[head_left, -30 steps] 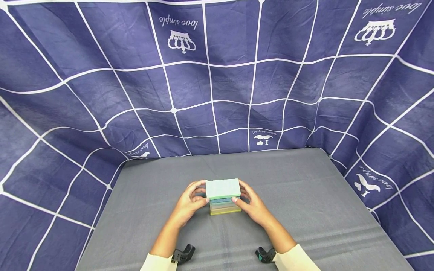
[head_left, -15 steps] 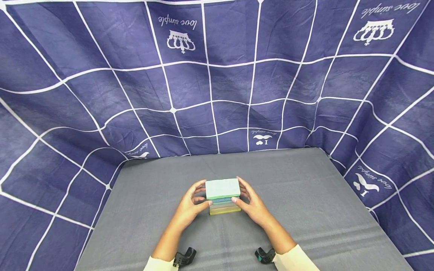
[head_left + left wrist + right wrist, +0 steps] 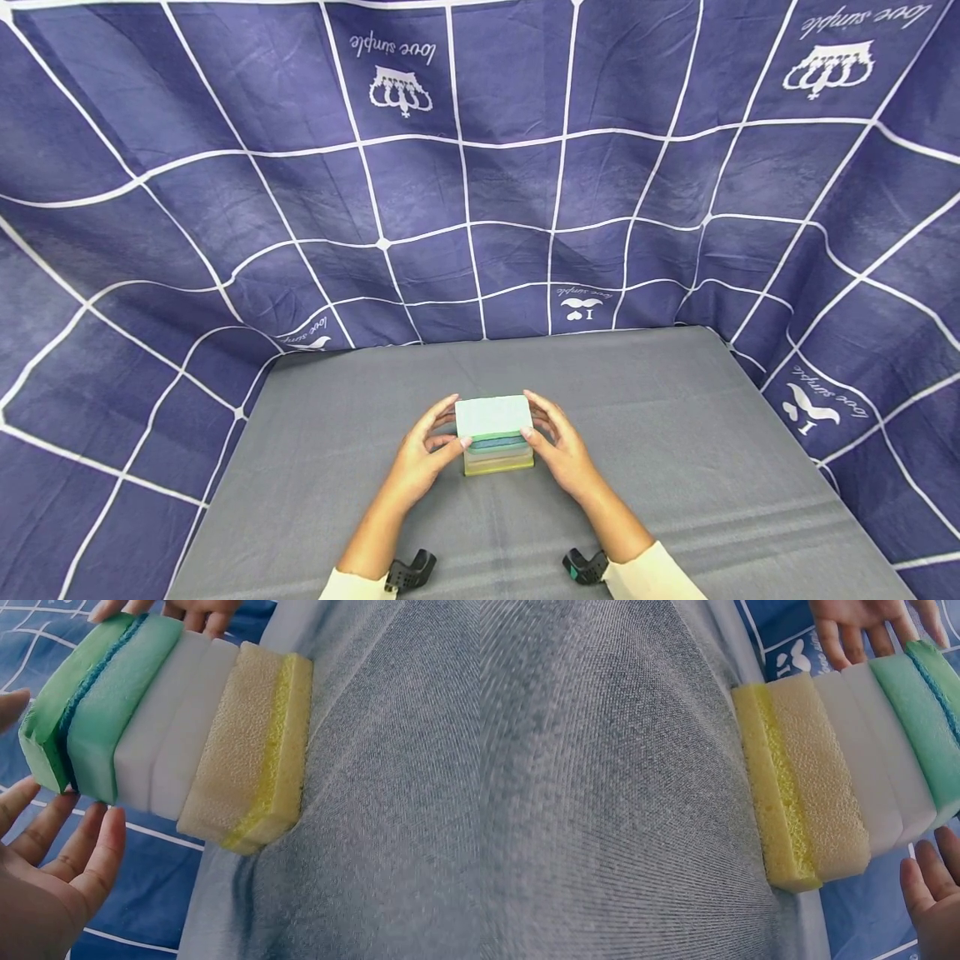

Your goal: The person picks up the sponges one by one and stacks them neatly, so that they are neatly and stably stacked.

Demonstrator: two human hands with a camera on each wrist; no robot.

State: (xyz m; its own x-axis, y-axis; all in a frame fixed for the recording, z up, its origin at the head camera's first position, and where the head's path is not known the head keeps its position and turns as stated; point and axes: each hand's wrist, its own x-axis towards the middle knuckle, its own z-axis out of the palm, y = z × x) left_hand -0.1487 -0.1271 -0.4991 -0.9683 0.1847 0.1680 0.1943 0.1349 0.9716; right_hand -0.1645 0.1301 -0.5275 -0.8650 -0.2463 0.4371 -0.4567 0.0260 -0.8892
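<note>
A stack of several sponges stands on the grey cloth in the middle of the head view. Lowest in it is a yellow sponge (image 3: 292, 742), then a beige sponge (image 3: 232, 727), white sponges (image 3: 169, 731), a teal sponge (image 3: 120, 694) with a dark blue layer against it, and a green sponge (image 3: 51, 716). From above, the top sponge (image 3: 492, 415) shows a pale face. My left hand (image 3: 423, 458) flanks the upper stack, its fingers extended along the side and thumb at the front corner. My right hand (image 3: 561, 454) mirrors it, thumb at the right front corner.
Grey cloth (image 3: 337, 400) covers the flat tabletop. Behind and on both sides hangs a navy curtain (image 3: 517, 183) with white grid lines and printed motifs. Black wrist devices (image 3: 411, 571) sit at each pale sleeve (image 3: 652, 575).
My right thumb has moved slightly up and right at the front corner, and my left thumb has shifted onto the left front corner. More of the green and blue layers shows below the top face.
</note>
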